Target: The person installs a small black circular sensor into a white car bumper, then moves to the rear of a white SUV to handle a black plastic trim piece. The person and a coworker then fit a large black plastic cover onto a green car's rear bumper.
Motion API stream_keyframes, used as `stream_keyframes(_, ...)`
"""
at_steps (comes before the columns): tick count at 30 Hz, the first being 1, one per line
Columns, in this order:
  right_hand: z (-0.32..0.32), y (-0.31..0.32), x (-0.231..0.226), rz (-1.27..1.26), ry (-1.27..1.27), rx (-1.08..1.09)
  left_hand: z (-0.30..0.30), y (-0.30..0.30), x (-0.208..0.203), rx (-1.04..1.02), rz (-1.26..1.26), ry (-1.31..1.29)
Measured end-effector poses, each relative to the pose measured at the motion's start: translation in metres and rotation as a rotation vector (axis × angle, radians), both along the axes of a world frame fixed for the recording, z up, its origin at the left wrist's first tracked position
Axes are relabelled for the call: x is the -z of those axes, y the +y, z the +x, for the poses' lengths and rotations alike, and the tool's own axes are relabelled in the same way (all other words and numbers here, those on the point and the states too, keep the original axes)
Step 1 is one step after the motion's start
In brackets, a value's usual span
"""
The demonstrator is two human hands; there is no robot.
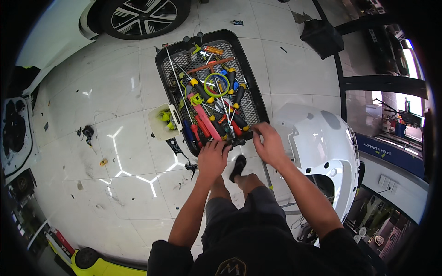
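Observation:
A black tool cart with a mesh-lined top tray stands in front of me, crowded with tools. Over its near rim bend the fingers of my left hand, closed on the edge beside the end of a flat pink bar. My right hand is at the near right corner, fingers slightly curled and apart, with nothing visible in them. Between the hands lie several black-and-yellow screwdrivers and red-handled tools. Farther in are green and blue rings and a brown T-shaped handle.
A white bin with yellow-green pieces hangs at the cart's left side. A white car bumper stands to my right. A car wheel is at the far left. Small dark parts lie on the tiled floor.

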State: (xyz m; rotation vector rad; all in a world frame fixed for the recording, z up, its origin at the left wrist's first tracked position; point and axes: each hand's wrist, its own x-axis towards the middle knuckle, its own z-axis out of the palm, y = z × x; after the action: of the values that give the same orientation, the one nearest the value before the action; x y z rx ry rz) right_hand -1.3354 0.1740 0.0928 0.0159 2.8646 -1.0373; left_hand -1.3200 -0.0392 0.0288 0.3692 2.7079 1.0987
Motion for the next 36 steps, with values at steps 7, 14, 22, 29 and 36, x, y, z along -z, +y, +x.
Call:
stream_keyframes(7, -0.079, 0.009, 0.057, 0.085, -0.01, 0.431, -0.005, -0.007, 0.011, -0.019, -0.054, 0.097)
stream_keyframes(14, -0.062, 0.034, 0.094, 0.29, -0.05, 0.373, -0.024, -0.028, 0.031, 0.019, -0.154, 0.247)
stream_keyframes(22, -0.039, -0.012, 0.044, -0.18, -0.5, -0.068, -0.12, -0.162, -0.005, -0.156, -0.402, -0.036)
stream_keyframes(29, -0.03, 0.147, -0.005, -0.246, -0.365, 0.293, -0.23, -0.054, -0.064, -0.242, -0.462, 0.025)
stream_keyframes(36, -0.063, 0.265, -0.004, -0.098, -0.187, 0.703, -0.356, 0.129, -0.046, 0.209, -0.563, 0.325)
